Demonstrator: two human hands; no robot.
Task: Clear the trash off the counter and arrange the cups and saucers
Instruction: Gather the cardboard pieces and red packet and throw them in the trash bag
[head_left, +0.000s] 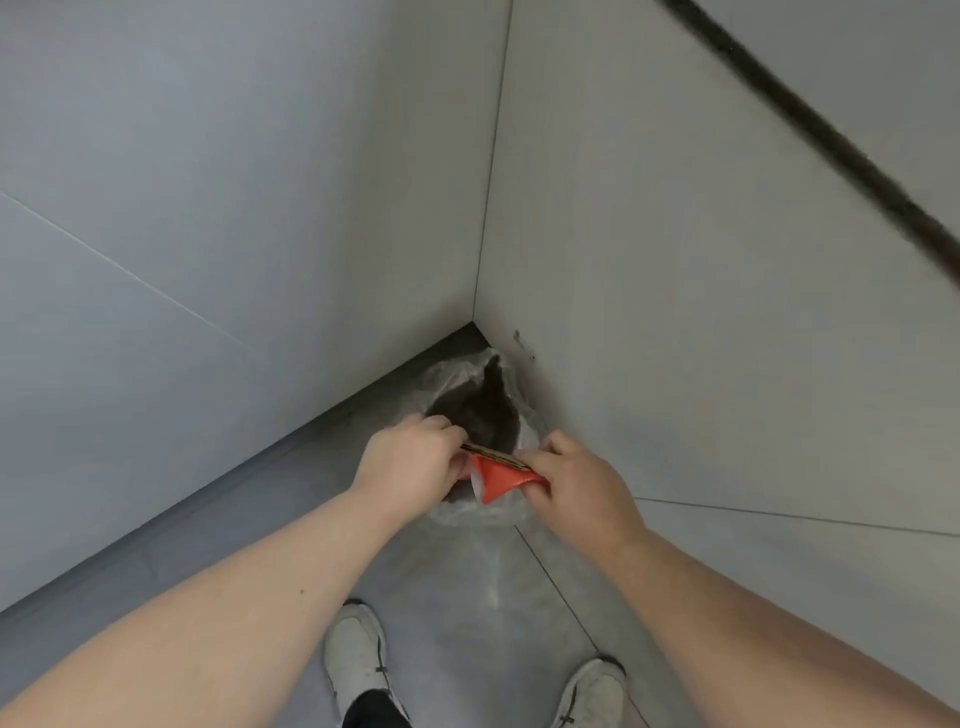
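Head camera is showing you standing over a bin lined with a clear plastic bag (441, 382), tucked into the corner where two walls meet. Your left hand (410, 462) and right hand (576, 483) are both pinching the trash between them: a red wrapper (498, 480) with a flat strip of cardboard (496, 454) lying along its top. The strip's long axis is running hand to hand, left to right. Both are hanging directly above the bag's near rim, with the dark opening just beyond your fingers, about equally close to each hand.
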